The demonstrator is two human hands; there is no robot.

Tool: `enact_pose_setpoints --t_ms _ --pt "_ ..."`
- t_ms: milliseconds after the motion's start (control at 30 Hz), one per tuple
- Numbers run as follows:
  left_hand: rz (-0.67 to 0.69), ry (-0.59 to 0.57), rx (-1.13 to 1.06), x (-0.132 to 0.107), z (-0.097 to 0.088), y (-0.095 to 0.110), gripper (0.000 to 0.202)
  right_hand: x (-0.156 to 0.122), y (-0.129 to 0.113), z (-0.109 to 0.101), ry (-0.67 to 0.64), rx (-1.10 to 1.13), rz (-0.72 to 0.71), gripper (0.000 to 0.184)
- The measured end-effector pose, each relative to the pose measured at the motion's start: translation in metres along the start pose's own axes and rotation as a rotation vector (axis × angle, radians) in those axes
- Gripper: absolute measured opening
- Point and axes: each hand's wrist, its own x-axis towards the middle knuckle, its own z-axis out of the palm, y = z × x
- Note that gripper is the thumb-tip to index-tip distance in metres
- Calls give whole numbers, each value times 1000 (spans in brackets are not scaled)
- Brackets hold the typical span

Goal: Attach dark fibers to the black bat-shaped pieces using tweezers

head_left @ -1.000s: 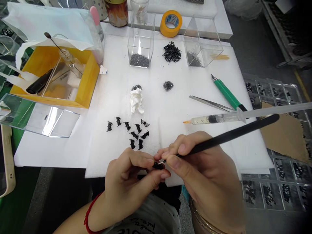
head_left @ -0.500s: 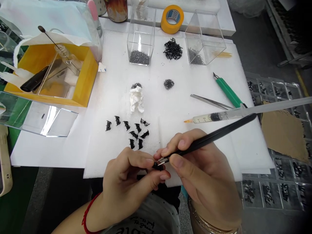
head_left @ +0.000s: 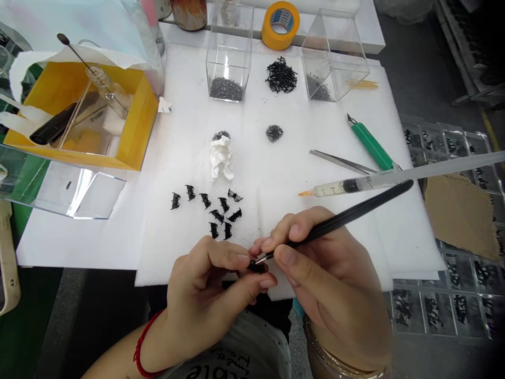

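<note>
My left hand pinches a small black part between thumb and forefinger, its shape mostly hidden by the fingertips. Black tweezers lie in the grip of my right hand, slanting up to the right. Their bare metal tips are together and meet the black part. Just beyond the hands, several small black bracket-like pieces are scattered on the white foam sheet. A syringe with an orange tip lies beyond my right hand.
Steel tweezers and a green-handled craft knife lie to the right. Clear boxes of tiny dark parts, a pile of black pieces and yellow tape stand behind. Crumpled tissue is mid-sheet; a yellow box stands left.
The tweezers' tips, spread apart before, have come together at the black part. Both hands stay in nearly the same place; the view has shifted slightly.
</note>
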Motion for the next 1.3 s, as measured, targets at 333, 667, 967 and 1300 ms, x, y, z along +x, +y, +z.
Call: enact_pose_setpoints --t_ms 333,667,967,1300 --pt "-12 0 -5 0 0 2 31 2 -1 3 25 3 -23 18" --pt "-2 -10 2 1 0 3 30 3 -1 3 22 -5 -17 17" --pt "0 -16 2 -2 -1 1 32 -2 -3 1 33 -65 -6 17" --pt "-20 -20 -36 -1 -2 2 30 -3 1 3 38 -164 -79 16"
